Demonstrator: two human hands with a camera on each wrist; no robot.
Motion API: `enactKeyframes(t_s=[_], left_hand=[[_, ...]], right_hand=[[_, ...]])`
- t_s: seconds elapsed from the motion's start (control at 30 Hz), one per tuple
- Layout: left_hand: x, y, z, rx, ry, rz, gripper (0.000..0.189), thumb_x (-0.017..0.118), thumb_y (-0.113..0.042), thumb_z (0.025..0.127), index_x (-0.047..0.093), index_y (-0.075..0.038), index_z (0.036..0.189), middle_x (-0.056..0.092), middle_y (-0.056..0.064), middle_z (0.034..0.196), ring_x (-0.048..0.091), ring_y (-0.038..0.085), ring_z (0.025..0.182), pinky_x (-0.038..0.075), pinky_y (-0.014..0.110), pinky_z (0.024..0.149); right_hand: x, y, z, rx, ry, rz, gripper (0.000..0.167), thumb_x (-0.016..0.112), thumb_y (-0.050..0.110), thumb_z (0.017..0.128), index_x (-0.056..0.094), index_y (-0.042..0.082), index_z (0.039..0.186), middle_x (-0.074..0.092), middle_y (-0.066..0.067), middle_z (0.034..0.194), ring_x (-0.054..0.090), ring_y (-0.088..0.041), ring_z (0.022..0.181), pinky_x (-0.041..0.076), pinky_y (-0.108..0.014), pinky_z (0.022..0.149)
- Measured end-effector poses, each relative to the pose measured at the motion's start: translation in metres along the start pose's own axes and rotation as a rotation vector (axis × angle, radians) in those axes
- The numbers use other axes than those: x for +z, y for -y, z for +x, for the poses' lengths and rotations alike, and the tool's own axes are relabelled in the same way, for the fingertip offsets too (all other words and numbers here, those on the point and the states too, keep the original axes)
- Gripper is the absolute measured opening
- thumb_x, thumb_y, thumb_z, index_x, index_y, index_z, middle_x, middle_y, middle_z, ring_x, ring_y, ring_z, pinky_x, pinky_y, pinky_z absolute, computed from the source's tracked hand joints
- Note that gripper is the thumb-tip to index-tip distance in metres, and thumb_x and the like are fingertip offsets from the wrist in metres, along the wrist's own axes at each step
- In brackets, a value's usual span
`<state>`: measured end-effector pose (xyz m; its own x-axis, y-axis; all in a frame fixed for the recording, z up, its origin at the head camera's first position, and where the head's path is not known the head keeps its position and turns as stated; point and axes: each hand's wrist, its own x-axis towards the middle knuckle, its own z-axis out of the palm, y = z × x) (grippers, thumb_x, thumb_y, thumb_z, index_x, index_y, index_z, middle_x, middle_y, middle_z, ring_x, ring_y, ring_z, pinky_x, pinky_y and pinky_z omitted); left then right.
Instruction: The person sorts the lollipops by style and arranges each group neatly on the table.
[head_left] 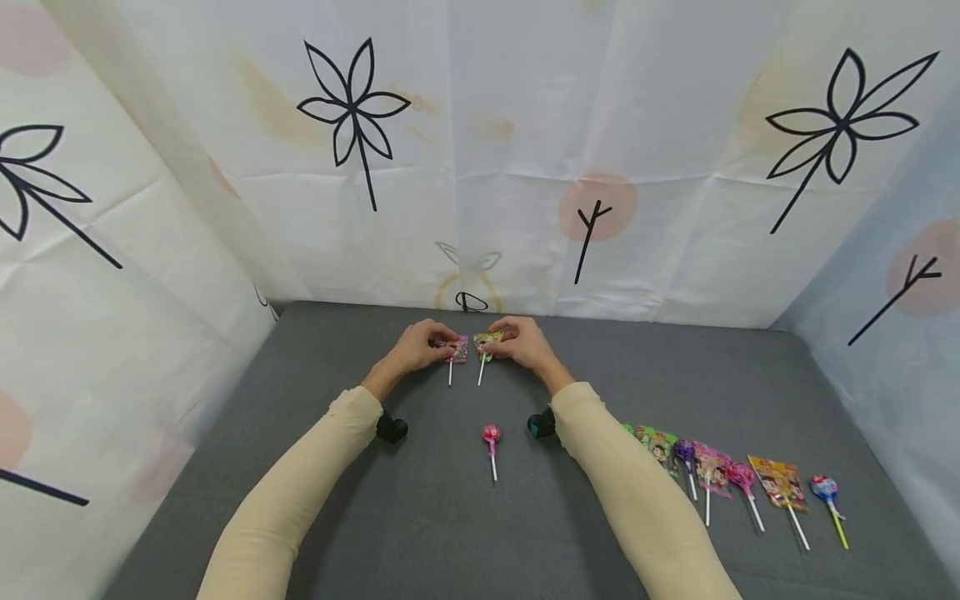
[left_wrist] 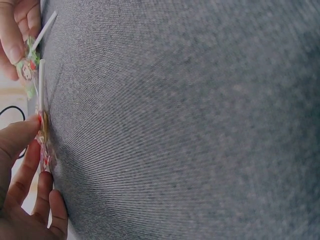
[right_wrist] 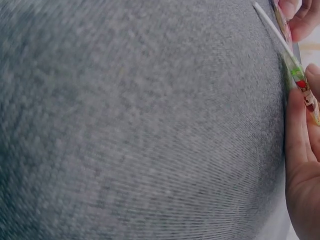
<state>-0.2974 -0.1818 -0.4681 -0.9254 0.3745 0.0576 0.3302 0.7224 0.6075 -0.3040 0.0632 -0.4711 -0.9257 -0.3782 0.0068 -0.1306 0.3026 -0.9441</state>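
Observation:
Near the far edge of the grey table, my left hand (head_left: 412, 348) pinches a flat lollipop in a pink wrapper (head_left: 462, 349) between thumb and fingers. Just right of it, my right hand (head_left: 527, 344) pinches a flat lollipop in a green and yellow wrapper (head_left: 480, 342). Both white sticks point toward me, and the two wrappers lie close side by side. In the left wrist view the pink lollipop's stick (left_wrist: 42, 82) stands out past the thumb. The right wrist view has the green wrapper (right_wrist: 298, 80) between thumb and fingers. Between my forearms lies a round pink lollipop (head_left: 491, 434).
At the right a slanting row of lollipops lies on the table (head_left: 420, 517): green flat (head_left: 657, 444), purple round (head_left: 685, 451), pink flat (head_left: 709, 465), pink round (head_left: 741, 475), orange flat (head_left: 780, 481) and blue round (head_left: 824, 487). My right sleeve (head_left: 637, 500) partly covers its near-left end. Patterned cloth (head_left: 510, 150) hangs behind.

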Motion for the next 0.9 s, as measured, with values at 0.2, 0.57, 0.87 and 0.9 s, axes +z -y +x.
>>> enactKeyframes(t_s=[0.2,0.57,0.87,0.9], left_hand=[[0.0002,0.0009,0.0007,-0.013,-0.002,0.007,0.025,0.074,-0.011,0.095,0.074,-0.002,0.119,0.065,0.015,0.114,0.062,0.031,0.105,0.047,0.050,0.091],[0.0007,0.0004,0.0017,-0.008,0.004,0.016,0.026,0.074,-0.012,0.095,0.074,-0.003,0.119,0.065,0.013,0.114,0.062,0.031,0.106,0.047,0.049,0.092],[0.0007,0.0019,0.0028,-0.010,0.002,0.009,0.025,0.075,-0.012,0.094,0.075,-0.004,0.119,0.065,0.013,0.114,0.062,0.030,0.106,0.047,0.049,0.092],[0.0005,0.0014,0.0025,-0.012,0.001,0.007,0.025,0.075,-0.011,0.094,0.075,-0.004,0.118,0.065,0.013,0.114,0.062,0.031,0.106,0.047,0.049,0.092]], right_hand=[[0.0035,-0.0008,0.0048,-0.037,-0.051,-0.208,0.037,0.083,0.017,0.089,0.072,0.001,0.120,0.071,-0.011,0.108,0.064,-0.026,0.094,0.051,-0.042,0.079],[0.0049,0.0013,0.0051,-0.030,-0.072,-0.285,0.033,0.085,0.019,0.086,0.074,0.003,0.114,0.069,-0.010,0.103,0.061,-0.023,0.091,0.050,-0.040,0.079],[0.0044,0.0022,0.0043,-0.005,-0.069,-0.265,0.030,0.085,0.021,0.087,0.075,0.005,0.111,0.070,-0.007,0.103,0.061,-0.023,0.092,0.050,-0.040,0.080],[0.0043,0.0019,0.0044,-0.008,-0.069,-0.259,0.030,0.085,0.020,0.087,0.075,0.005,0.111,0.070,-0.007,0.104,0.062,-0.023,0.093,0.050,-0.041,0.081]])
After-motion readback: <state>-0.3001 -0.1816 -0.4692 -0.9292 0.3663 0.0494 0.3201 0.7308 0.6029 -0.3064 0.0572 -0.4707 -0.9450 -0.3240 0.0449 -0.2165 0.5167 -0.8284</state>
